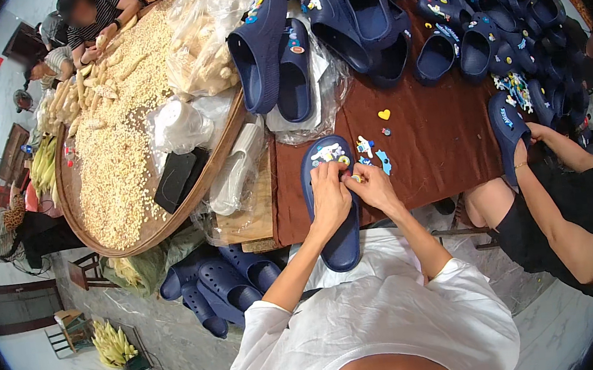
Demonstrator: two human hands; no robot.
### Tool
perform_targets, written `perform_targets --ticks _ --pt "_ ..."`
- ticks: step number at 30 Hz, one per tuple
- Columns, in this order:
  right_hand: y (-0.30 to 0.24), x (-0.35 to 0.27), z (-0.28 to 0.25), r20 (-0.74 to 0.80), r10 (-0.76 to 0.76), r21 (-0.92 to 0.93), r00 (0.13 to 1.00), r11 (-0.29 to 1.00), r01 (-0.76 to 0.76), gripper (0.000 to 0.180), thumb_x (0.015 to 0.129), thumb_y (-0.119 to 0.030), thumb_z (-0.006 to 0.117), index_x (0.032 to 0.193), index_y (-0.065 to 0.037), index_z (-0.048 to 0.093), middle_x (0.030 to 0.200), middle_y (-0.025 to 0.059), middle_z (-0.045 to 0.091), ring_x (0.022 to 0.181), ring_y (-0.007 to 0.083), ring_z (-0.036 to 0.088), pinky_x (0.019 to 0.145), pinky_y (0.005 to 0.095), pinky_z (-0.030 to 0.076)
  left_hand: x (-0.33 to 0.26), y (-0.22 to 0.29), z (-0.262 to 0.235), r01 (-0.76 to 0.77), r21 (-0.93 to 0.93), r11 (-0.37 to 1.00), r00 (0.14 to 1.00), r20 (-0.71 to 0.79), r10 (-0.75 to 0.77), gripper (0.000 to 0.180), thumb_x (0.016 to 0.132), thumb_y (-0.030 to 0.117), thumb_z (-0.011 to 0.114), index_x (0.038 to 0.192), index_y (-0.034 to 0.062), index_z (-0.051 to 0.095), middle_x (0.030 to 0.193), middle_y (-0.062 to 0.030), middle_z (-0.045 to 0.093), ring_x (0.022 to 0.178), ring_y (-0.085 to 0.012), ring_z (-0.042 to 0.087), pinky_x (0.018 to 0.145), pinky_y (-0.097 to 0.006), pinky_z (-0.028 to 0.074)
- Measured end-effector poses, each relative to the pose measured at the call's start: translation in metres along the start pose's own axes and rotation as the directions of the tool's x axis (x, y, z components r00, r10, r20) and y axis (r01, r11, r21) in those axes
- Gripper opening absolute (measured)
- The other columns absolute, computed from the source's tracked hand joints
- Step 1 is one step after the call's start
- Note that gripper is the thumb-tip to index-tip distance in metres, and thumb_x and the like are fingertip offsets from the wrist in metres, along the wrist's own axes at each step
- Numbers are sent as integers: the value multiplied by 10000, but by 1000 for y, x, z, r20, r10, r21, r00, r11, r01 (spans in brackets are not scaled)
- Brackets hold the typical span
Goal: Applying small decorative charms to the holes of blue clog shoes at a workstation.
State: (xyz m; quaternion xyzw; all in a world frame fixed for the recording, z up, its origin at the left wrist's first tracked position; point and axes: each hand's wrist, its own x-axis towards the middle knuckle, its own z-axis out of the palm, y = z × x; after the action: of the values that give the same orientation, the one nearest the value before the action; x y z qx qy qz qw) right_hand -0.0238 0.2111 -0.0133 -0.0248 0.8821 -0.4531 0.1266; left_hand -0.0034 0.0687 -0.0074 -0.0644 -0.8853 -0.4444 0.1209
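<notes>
A navy clog (340, 247) lies at the table's front edge, toe away from me, its heel reaching over the edge. White and coloured shoe charms (327, 154) sit on its upper. My left hand (329, 194) grips the clog's upper with bent fingers. Close beside it, my right hand (375, 190) pinches a small pale-yellow charm (357, 178) at the upper's right side. Just beyond my hands lie a loose white character charm (364, 147), a blue charm (384, 162), a small round charm (386, 131) and a yellow heart charm (384, 114). My fingers hide part of the upper.
Navy clogs (365, 8) crowd the table's far side and right. A large round tray (191, 212) of corn kernels stands left. At right a person's hand (540, 132) is at another clog (509, 126). More clogs (224, 283) are below the table. People sit at the far left.
</notes>
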Motion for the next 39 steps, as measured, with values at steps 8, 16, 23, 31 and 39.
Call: perform_targets --ticks 8,16,23,31,39 --pt "-9 0 0 -34 -123 -36 992 992 121 229 847 -263 673 879 -39 635 729 179 631 698 375 644 604 458 470 0 -1 2 51 -24 998 999 19 -50 209 834 -36 556 1034 13 589 1022 -193 570 1006 -403 495 889 -492 411" --pt "-12 1 -5 -68 -241 -63 968 969 237 244 871 -265 707 855 -52 590 684 112 612 622 307 626 569 434 464 -1 -10 -2 31 -114 993 1000 5 -31 277 787 -77 506 1039 8 584 1021 -190 616 997 -408 515 900 -490 415" --pt "43 14 -13 -288 -145 -330 947 943 44 443 922 -467 664 904 -43 539 768 186 631 698 403 636 613 509 477 7 -16 -20 154 -301 941 985 -27 -169 255 800 -62 497 1022 12 598 1002 -164 614 978 -349 570 881 -438 456" --pt "-8 28 -6 -169 -129 -184 977 978 97 550 827 -551 749 845 -45 535 713 131 604 666 324 631 605 434 480 17 -38 -17 116 66 991 989 -100 -109 320 853 9 561 1173 10 581 1148 -198 576 1062 -385 520 932 -480 417" --pt "2 40 1 -50 -211 -282 976 941 189 472 933 -484 638 854 -37 509 663 174 635 665 379 658 576 468 475 19 -37 -11 77 185 980 995 -73 -65 498 875 165 664 1322 -13 535 1194 -204 556 1063 -371 507 917 -482 418"
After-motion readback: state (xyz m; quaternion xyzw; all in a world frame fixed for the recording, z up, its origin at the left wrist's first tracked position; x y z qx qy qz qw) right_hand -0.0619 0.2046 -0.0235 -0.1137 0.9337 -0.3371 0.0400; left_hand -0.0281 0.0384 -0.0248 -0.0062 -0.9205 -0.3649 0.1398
